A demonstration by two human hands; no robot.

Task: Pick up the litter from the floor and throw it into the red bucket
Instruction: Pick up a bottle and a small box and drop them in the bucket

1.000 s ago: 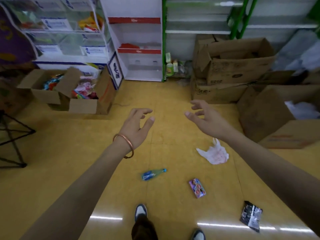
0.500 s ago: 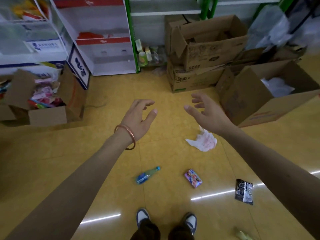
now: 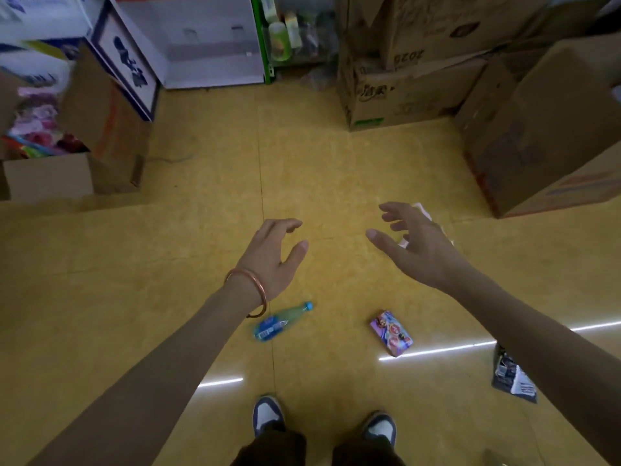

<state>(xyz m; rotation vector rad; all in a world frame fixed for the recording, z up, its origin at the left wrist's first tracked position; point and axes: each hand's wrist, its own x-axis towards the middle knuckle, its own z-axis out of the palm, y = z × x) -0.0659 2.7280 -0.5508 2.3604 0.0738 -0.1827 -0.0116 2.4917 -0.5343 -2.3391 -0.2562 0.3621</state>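
The person is holding left hand (image 3: pixel 272 253) and right hand (image 3: pixel 420 247) spread and empty, pickup not yet begun, likely stooping next for the blue bottle (image 3: pixel 280 322).

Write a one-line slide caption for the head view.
Empty left hand and right hand reach over a yellow floor littered with a blue bottle, purple packet, black wrapper and white bag.
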